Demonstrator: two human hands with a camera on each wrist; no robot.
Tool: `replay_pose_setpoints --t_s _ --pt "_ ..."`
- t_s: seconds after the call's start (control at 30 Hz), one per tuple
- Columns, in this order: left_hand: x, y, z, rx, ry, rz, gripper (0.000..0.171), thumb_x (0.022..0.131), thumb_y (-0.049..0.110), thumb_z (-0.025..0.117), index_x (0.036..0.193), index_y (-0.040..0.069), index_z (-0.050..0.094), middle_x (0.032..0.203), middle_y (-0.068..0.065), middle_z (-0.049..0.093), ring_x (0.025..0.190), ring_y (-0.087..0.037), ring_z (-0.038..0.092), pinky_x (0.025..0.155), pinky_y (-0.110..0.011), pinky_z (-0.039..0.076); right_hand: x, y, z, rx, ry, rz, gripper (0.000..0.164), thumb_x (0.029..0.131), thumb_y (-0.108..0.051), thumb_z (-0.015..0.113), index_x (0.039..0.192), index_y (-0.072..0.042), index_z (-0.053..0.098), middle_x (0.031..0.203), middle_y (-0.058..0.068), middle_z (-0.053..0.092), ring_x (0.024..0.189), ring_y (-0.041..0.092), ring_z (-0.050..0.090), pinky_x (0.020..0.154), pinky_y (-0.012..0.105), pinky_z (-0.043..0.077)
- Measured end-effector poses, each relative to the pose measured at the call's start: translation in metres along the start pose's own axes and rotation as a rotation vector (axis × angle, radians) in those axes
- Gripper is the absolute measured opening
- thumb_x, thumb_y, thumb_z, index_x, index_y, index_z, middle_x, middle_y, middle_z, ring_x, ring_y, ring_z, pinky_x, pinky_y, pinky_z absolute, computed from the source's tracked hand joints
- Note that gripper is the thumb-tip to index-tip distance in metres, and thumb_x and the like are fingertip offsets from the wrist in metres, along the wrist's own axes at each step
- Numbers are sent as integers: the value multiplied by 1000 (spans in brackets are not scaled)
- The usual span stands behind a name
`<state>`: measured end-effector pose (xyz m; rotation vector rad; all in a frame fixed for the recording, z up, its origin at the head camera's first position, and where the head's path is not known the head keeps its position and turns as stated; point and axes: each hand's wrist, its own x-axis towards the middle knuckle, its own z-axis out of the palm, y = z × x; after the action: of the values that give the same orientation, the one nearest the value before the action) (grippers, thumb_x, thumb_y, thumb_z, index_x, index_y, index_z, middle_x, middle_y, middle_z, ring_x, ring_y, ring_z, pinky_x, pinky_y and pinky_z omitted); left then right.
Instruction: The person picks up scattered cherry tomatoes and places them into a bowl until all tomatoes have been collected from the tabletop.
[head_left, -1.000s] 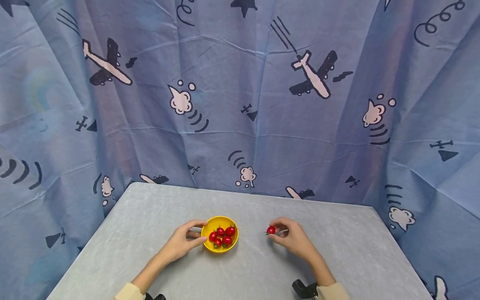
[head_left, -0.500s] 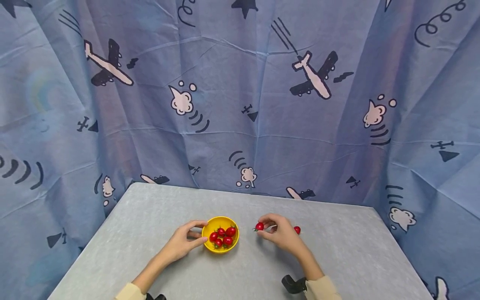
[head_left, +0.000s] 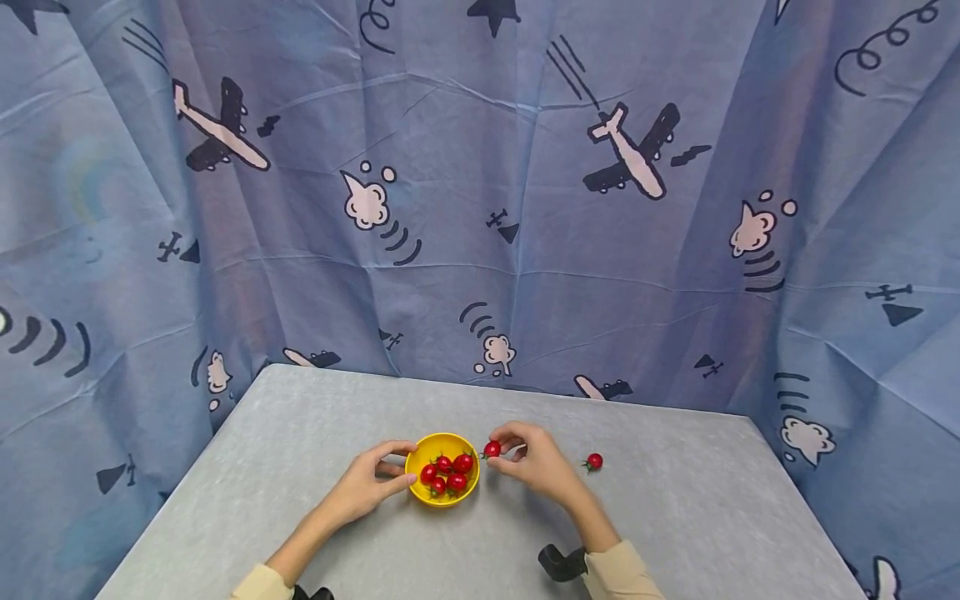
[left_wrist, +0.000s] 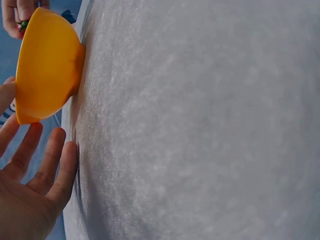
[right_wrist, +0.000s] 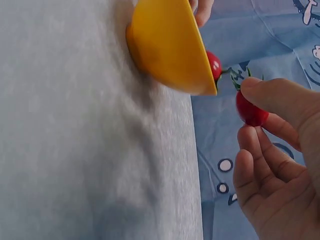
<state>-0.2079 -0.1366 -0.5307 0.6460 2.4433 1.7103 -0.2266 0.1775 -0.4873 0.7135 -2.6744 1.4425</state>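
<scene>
A yellow bowl point(head_left: 442, 502) stands on the table with several cherry tomatoes point(head_left: 457, 482) inside. My left hand point(head_left: 363, 483) holds the bowl's left side, thumb and index finger at the rim; in the left wrist view the other fingers point(left_wrist: 65, 172) spread below it. At the bowl's right rim, my right hand point(head_left: 536, 461) pinches a cherry tomato point(right_wrist: 251, 107) between thumb and fingers. Its green stem end points toward the bowl, just outside the rim. Another cherry tomato point(head_left: 594, 461) lies on the table, right of my right hand.
The pale grey table point(head_left: 337, 408) has its far edge against a blue curtain point(head_left: 450, 208) printed with planes. A black strap mount point(head_left: 561, 563) sits at my right wrist, beside the cream sleeve point(head_left: 618, 571).
My right hand has moved left with the pinched cherry tomato, up to the bowl's rim. The cherry tomato left on the table has come into view behind it. My left hand stays at the bowl.
</scene>
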Motion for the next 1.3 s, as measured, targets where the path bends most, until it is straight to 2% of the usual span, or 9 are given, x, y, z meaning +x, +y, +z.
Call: replay_pose_setpoints --t_s 0.2,0.43,0.7,0.93,1.3 --pt "1 -1 0 -13 -2 6 47 94 13 77 135 0 60 131 -21 59 98 -27 68 80 -27 57 3 -6 7 13 -30 -23 23 84 -9 85 103 -7 72 96 -3 68 88 27 65 73 36 57" --pt "0 1 0 -11 -4 3 46 94 13 76 135 0 60 131 -21 59 98 -28 67 80 -27 57 8 -12 14 17 -41 -22 22 86 -11 84 104 -8 71 96 -3 68 88 23 65 75 41 58" --pt "0 0 0 -14 -2 -5 46 94 14 76 135 1 60 131 -21 59 98 -28 67 80 -29 57 19 -17 19 15 -39 -7 23 87 -13 83 105 -7 71 97 -4 68 89 24 65 75 35 57" --pt "0 1 0 -19 -5 -2 46 94 13 76 135 1 60 131 -21 59 99 -28 67 81 -30 57 30 -19 28 19 -48 -32 22 86 -10 83 105 -6 72 95 -3 68 87 20 65 73 34 58" --pt "-1 1 0 -18 -8 -3 46 94 13 76 135 0 60 131 -21 59 98 -28 68 80 -27 57 38 -18 38 34 -99 -24 25 85 -12 85 105 -5 71 94 -2 67 86 19 64 74 31 57"
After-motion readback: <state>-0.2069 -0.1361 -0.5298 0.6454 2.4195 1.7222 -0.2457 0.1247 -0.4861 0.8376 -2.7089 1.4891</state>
